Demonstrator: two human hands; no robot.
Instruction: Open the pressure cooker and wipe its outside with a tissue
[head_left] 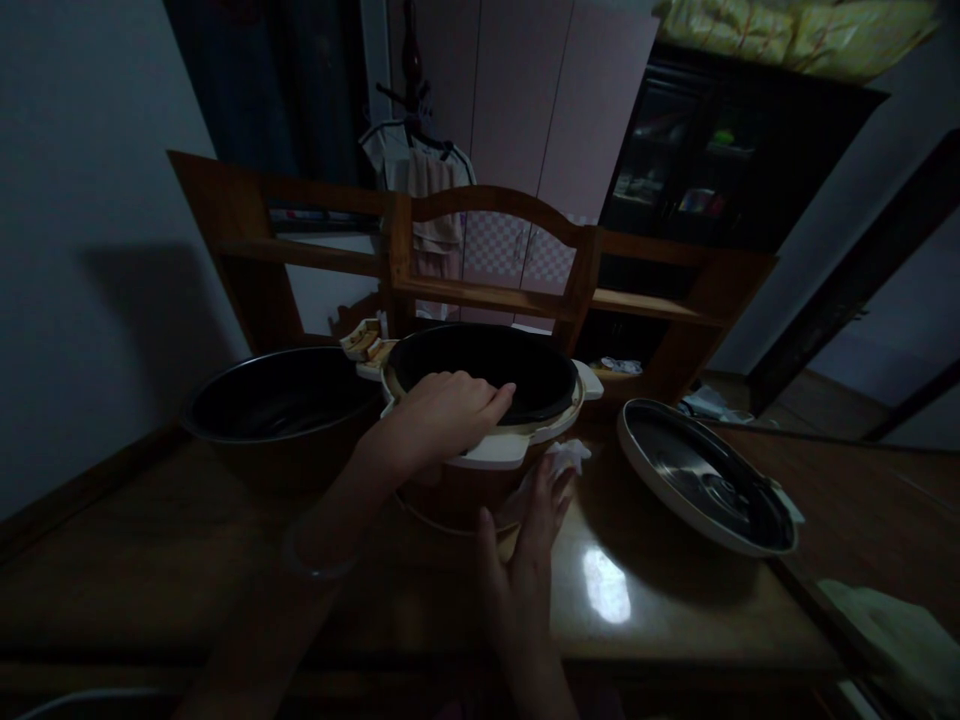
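A rice cooker body (491, 452) with a white rim and dark inside stands in the middle of the table. My left hand (450, 410) reaches over its near rim, fingers curled down over the edge and partly hidden. My right hand (529, 540) presses a crumpled white tissue (568, 457) against the cooker's lower front side. The removed lid (705, 480), with a shiny dark inner face, lies tilted on the right. To the left sits a dark inner pot (285, 410).
The glossy wooden table (645, 610) ends at a raised wooden shelf frame (491, 290). A pale cloth (896, 620) lies at the lower right. Behind are pink cabinets (517, 100), hanging clothes (431, 190) and a dark cupboard (697, 160).
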